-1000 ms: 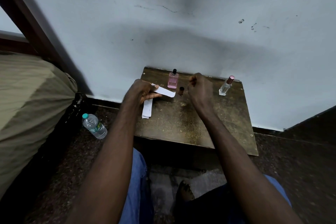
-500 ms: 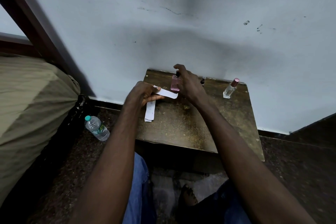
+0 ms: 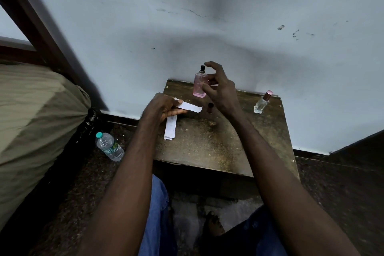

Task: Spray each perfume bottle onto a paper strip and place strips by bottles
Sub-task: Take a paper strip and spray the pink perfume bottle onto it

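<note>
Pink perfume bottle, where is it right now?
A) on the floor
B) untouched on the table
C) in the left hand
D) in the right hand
D: the right hand grips the pink bottle, nozzle up, while the left hand pinches a paper strip.

I hold the pink perfume bottle [image 3: 199, 84] upright in my right grip [image 3: 220, 89], lifted off the bench [image 3: 228, 147], its black spray nozzle bare. A small dark cap [image 3: 210, 107] stands on the bench just below it. My left grip [image 3: 162, 106] pinches one white paper strip [image 3: 191, 107] by its end, its free end reaching toward the cap. The spare strips [image 3: 170, 128] lie stacked beneath that grip. The clear bottle [image 3: 262, 103], rose-capped, stands at the bench's far right.
</note>
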